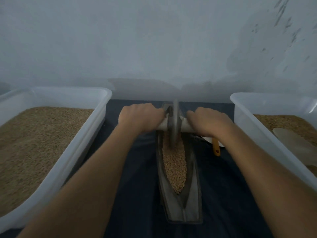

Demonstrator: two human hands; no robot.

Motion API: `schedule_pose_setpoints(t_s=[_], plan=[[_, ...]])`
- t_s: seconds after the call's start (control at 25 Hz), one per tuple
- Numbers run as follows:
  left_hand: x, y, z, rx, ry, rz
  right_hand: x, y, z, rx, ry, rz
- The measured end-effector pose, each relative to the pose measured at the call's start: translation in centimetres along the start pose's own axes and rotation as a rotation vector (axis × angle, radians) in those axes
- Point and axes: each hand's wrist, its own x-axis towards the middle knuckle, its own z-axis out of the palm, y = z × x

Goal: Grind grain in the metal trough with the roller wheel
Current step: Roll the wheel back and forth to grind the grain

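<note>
L hand [139,117] and R hand [208,121] are clenched on the pale axle handle [186,126], ends hidden. Roller wheel [175,123], thin metal disc, is motion-blurred, set in granular grain [175,169] within the boat-shaped metal trough [180,208]. Yellow tool [216,148] is partly hidden.

Left hand [139,117] and right hand [208,121] gripped the roller wheel [175,121] handles; the wheel stood in the grain [174,167] in the metal trough [178,206].
</note>
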Motion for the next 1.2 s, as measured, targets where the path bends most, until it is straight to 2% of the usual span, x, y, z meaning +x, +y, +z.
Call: schedule_pose_setpoints(t_s=[0.04,0.12,0.16,0.24,0.32,0.44,0.56,0.68,0.76,0.8,0.84,0.96,1.04,1.12,1.2], plan=[[-1.8,0.2,1.2,0.127,0.198,0.039,-1.8,-0.3,0.7,-0.081,0.146,0.007],[-6.5,1.3,3.1,0.26,0.438,0.09,-5.2,-1.0,2.0,-0.129,0.388,0.032],[-8.4,1.6,3.9,0.246,0.527,0.097,-6.8,-1.7,2.4,-0.127,0.445,0.051],[-10.4,1.6,4.7,0.081,0.642,0.052,-9.1,-2.4,3.0,0.038,0.551,0.034],[-11.1,1.5,5.0,-0.022,0.689,0.012,-9.8,-2.8,2.6,0.124,0.616,-0.017],[-9.9,1.4,4.4,0.126,0.617,0.075,-8.0,-2.9,2.1,0.013,0.565,0.052],[-4.5,0.2,2.3,0.225,0.305,0.098,-3.1,-1.1,1.7,-0.122,0.416,0.025],[0.6,-0.9,0.9,-0.05,-0.053,0.063,1.9,0.3,0.1,-0.165,0.078,-0.094],[2.1,-1.5,0.8,-0.223,-0.151,0.027,3.8,0.4,-0.7,-0.204,-0.06,-0.178],[2.2,-1.7,1.0,-0.184,-0.117,0.037,3.8,0.4,-0.6,-0.203,-0.065,-0.176],[1.5,-1.6,1.0,-0.091,-0.054,0.05,3.0,0.4,-0.5,-0.178,-0.001,-0.153],[-3.4,0.5,2.7,0.195,0.392,0.09,-2.1,-0.1,1.9,-0.135,0.337,-0.025],[-7.6,1.7,2.9,0.202,0.599,0.118,-6.2,-1.1,3.1,-0.027,0.442,0.054],[-10.5,2.0,3.5,0.224,0.636,0.143,-9.5,-2.0,3.5,0.05,0.495,0.051],[-11.6,2.0,4.0,0.185,0.636,0.087,-11.1,-2.2,3.4,0.092,0.581,-0.013]])
